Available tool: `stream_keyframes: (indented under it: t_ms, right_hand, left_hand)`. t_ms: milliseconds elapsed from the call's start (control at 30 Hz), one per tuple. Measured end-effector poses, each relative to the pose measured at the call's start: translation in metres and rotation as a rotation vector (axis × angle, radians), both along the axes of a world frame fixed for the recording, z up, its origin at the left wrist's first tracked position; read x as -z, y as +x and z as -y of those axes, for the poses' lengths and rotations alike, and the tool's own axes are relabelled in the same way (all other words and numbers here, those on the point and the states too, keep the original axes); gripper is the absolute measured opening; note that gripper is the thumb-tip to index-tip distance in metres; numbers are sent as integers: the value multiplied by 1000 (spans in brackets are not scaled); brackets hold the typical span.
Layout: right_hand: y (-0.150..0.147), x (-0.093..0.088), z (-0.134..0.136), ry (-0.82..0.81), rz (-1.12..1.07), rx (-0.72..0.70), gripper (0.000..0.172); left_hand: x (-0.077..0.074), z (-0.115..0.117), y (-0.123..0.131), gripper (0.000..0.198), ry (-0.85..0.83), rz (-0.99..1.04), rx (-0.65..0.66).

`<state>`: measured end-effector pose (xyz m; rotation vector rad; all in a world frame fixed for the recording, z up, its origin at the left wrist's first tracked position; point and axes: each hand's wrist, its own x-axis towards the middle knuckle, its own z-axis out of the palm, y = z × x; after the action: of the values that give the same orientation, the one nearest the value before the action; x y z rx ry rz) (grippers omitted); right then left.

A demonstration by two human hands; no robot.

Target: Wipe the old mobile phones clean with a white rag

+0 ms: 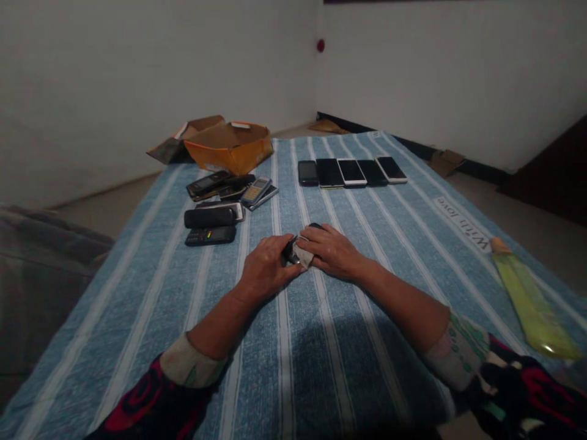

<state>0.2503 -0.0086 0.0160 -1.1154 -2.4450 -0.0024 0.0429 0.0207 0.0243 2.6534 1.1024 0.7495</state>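
Both my hands meet at the middle of a blue striped cloth (367,201). My left hand (266,266) is closed around a small dark phone (290,249), holding it by its left side. My right hand (332,249) presses a pale rag (303,253) onto that phone, fingers curled over it. Most of the phone is hidden under the two hands.
A row of several smartphones (351,172) lies beyond my hands. A pile of old keypad phones (220,201) sits to the left, with an open orange cardboard box (232,146) behind it. A yellow-green flat bat-like object (532,302) lies at the right edge.
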Motion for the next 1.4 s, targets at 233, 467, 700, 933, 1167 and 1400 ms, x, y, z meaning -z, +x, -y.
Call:
stream_keyframes:
  t_ms: [233,467,700,933,1167,1400]
  right_hand:
    - [-6,-1,2,-9,-14,30,25]
    - [-8,2,0,-4,-19,21,28]
    - [-9,1,-1,-19,-39,-2,27]
    - [-10,2,0,-35,-66,-10,27]
    - [-9,0,3,-48,-43,9,26]
    - [-6,2,1,-59,-30,2,28]
  left_hand:
    - [-4,-4,-9,52,-87,28,81]
    - [-2,-3,-11,52,-86,53,43]
    - [-3,-2,-11,50,-65,43,42]
    - [0,-1,-11,45,-27,55,38]
    - [-1,0,-10,42,-11,39,50]
    - [-1,-1,-9,41,-5,36,67]
